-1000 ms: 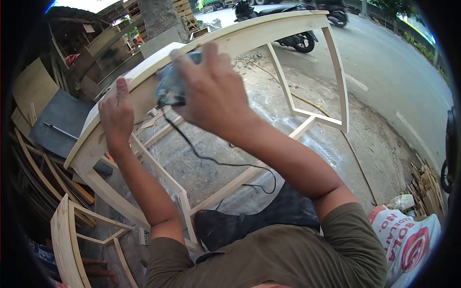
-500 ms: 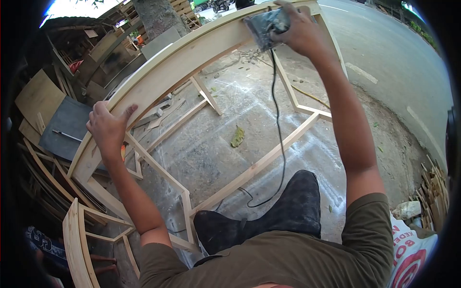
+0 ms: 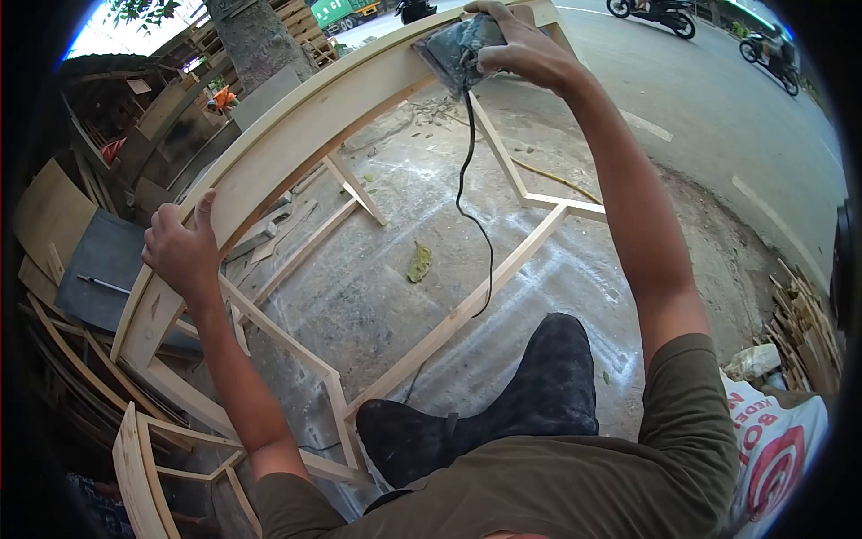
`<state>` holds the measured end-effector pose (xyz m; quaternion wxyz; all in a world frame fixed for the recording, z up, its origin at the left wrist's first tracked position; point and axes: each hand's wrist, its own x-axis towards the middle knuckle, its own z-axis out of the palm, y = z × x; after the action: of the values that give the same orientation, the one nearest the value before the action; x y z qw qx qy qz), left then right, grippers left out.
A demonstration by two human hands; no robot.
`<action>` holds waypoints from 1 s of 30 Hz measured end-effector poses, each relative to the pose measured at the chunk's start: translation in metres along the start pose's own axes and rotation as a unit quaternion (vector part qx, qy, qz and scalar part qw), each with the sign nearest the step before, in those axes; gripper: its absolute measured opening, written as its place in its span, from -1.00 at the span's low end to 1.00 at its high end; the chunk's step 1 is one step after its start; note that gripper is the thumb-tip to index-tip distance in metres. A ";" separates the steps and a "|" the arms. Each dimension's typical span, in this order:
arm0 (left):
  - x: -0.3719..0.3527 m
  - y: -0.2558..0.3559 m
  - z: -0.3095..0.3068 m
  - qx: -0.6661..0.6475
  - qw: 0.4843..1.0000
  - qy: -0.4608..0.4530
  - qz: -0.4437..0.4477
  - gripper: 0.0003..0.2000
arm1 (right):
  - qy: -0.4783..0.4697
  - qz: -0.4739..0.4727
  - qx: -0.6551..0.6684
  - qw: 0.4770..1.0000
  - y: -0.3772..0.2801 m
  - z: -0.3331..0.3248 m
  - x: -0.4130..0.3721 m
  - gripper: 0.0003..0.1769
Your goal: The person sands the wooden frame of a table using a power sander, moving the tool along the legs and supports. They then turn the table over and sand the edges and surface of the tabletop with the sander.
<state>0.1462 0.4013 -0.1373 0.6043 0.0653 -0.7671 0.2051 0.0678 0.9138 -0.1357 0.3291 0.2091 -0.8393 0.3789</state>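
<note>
Nearest me, my olive-brown shirt (image 3: pixel 548 476) is at the bottom of the view, with my black trousers (image 3: pixel 539 386) above it. A white sack with red print (image 3: pixel 777 440) stands beside my right side. My left hand (image 3: pixel 184 247) holds the curved edge of a large, pale, bare-wood frame (image 3: pixel 305 135) at its left part: fingers over the outer rim, thumb against the broad face. My right hand (image 3: pixel 530 54) is closed around a dusty, blue-grey, handheld power tool (image 3: pixel 458 54). The tool lies against the same broad face, near the frame's far right end. A black, flexible cable (image 3: pixel 462 189) hangs from the tool and crosses a long, straight wooden stretcher (image 3: pixel 449 328). A smaller pale wooden frame (image 3: pixel 144 472) stands at lower left.

On the grey concrete floor (image 3: pixel 359 296), within the large frame's outline, lies a yellow-green leaf (image 3: pixel 419 262). A thin silver rod (image 3: pixel 103 285) rests on a dark grey flat board (image 3: pixel 99 269) at left; a pile of split wood strips (image 3: pixel 804 332) is at right. Farther out are a thick grey tree trunk (image 3: pixel 256 45), an asphalt road (image 3: pixel 700 126), motorcycles (image 3: pixel 660 15) and a green container (image 3: pixel 332 11)
</note>
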 end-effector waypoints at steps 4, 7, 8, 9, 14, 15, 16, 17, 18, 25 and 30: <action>-0.001 -0.008 0.005 0.001 1.000 -0.010 0.029 -0.41 | 0.070 0.010 -0.116 0.991 -0.079 0.074 -0.018 0.07; -0.003 -0.016 0.008 -0.068 0.997 -0.013 0.042 -0.48 | 0.079 0.034 -0.120 0.989 -0.159 0.115 -0.046 0.18; -0.004 -0.018 0.005 -0.108 0.993 -0.009 0.039 -0.58 | 0.063 0.052 -0.090 0.993 -0.186 0.122 -0.056 0.09; -0.004 -0.019 0.003 -0.116 0.992 -0.019 0.038 -0.60 | 0.048 0.068 -0.058 0.995 -0.209 0.129 -0.064 -0.01; -0.006 -0.028 -0.009 -0.184 0.981 -0.051 0.034 -0.65 | 0.058 0.043 -0.071 0.995 -0.248 0.154 -0.081 -0.03; -0.006 -0.030 -0.009 -0.193 0.979 -0.055 0.031 -0.65 | 0.060 0.044 -0.080 0.994 -0.248 0.152 -0.083 -0.03; -0.005 -0.031 -0.009 -0.202 0.977 -0.060 0.026 -0.65 | 0.090 0.074 -0.061 0.991 -0.238 0.150 -0.079 0.04; -0.003 -0.032 -0.010 -0.211 0.975 -0.064 0.019 -0.65 | 0.130 0.089 -0.054 0.986 -0.221 0.147 -0.072 0.08; -0.001 -0.032 -0.013 -0.219 0.972 -0.081 0.013 -0.65 | 0.171 0.103 -0.046 0.979 -0.199 0.142 -0.065 0.11; -0.004 -0.030 -0.024 -0.227 0.969 -0.097 -0.013 -0.64 | 0.302 0.179 0.061 0.934 -0.032 0.062 -0.009 0.12; 0.005 -0.017 -0.037 -0.209 0.968 -0.129 -0.052 -0.55 | 0.304 0.237 0.130 0.914 0.046 -0.015 0.022 -0.13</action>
<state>0.1843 0.4014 -0.1213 0.5107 0.0034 -0.8598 -0.0017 0.0305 0.9521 -0.1360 0.4387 -0.0801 -0.6673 0.5965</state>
